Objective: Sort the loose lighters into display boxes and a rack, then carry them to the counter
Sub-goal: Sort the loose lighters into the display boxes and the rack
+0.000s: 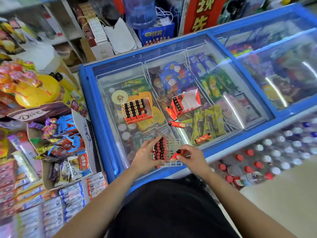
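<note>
Head view: a white grid rack (173, 145) lies on the near edge of the chest freezer's glass lid (214, 54), its left columns filled with red lighters standing cap-up. The left hand (145, 157) grips that filled side. The right hand (192, 157) pinches a red lighter (175, 155) over the rack, long axis tilted, black cap up-right. Farther back sit a full display box (137, 111) and a partly filled box (186, 102), with three loose lighters (176, 124) lying flat nearby.

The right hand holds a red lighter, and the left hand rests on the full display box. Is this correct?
No. The head view shows the left hand gripping the white rack, not the full display box; the right hand does hold a red lighter.
</note>
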A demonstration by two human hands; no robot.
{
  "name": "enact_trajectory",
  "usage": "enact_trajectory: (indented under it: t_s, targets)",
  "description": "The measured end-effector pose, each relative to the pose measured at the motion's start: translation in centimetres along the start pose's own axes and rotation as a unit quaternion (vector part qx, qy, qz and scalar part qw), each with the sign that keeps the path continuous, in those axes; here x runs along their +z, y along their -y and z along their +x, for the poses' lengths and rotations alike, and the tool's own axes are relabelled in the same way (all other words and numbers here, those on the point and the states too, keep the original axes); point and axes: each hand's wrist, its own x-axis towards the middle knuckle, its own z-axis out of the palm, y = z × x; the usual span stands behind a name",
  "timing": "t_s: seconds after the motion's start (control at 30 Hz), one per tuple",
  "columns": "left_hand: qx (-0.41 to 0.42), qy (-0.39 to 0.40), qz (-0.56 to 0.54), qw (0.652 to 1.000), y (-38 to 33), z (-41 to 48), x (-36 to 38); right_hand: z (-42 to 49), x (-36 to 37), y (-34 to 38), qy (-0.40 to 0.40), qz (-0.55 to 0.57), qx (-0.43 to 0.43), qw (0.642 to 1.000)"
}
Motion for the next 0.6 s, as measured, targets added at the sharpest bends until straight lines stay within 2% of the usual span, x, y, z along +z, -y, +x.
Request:
enact_trajectory:
  t_s: [0.4,0.6]
  targets:
    - [0.003,-0.056,0.000,0.998,0.4,1.5,0.6,0.2,1.4,0.1,-0.010,-0.040,0.006,0.999]
    - [0.007,-0.064,-0.015,0.998,0.8,1.5,0.7,0.4,1.5,-0.4,0.028,-0.085,-0.006,0.996]
